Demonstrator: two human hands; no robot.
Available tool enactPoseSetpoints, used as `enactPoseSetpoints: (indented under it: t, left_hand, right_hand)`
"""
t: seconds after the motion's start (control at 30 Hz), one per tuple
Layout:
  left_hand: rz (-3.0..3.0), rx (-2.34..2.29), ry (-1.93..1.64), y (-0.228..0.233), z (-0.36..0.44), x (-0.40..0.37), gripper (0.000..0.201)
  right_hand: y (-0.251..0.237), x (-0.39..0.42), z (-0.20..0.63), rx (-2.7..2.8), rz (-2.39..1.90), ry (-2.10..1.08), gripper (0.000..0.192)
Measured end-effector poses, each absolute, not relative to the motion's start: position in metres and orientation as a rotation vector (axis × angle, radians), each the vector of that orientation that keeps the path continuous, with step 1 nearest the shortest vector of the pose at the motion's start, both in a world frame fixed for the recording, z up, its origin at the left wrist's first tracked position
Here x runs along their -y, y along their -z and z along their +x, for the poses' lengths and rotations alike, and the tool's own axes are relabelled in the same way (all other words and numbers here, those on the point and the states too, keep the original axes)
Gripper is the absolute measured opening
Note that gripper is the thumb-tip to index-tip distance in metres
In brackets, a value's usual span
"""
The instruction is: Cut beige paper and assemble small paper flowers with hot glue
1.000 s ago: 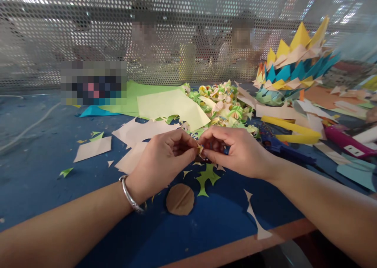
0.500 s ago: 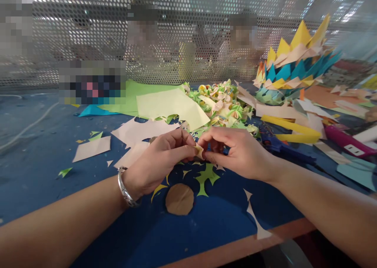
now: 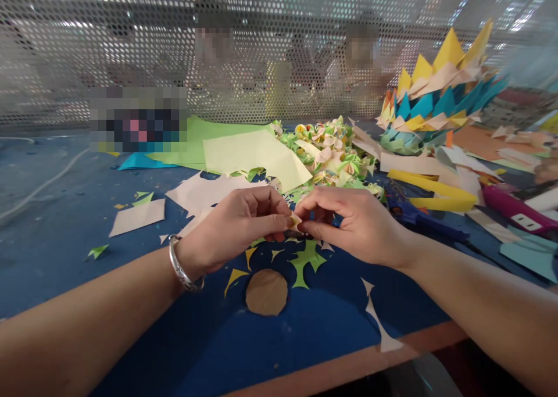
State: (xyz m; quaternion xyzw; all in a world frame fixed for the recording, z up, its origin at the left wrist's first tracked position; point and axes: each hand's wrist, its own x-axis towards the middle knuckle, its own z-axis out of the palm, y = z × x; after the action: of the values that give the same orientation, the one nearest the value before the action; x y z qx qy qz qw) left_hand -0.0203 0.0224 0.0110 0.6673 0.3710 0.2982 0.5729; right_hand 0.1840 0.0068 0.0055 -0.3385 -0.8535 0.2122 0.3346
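Paper piece (image 3: 295,221) sits pinched by the fingers of both hands — the left hand (image 3: 233,229) and right hand (image 3: 355,225) each clamped on it, thumb against forefinger, beyond the cardboard disc (image 3: 267,293). Small and pale yellow, it is largely covered by fingertips, its full shape hidden. Both hands angle inward past the disc — knuckles up, forearms converging from either side.
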Motion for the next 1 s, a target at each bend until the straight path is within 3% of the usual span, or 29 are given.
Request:
enactPoseSetpoints:
  t: [1.0]
  left_hand:
    - [2.243,-1.120,-0.732,-0.016,-0.017,-0.004,0.014]
  right_hand:
    - [-0.002,-0.008,0.186,2.385,-0.850,-0.274,0.012]
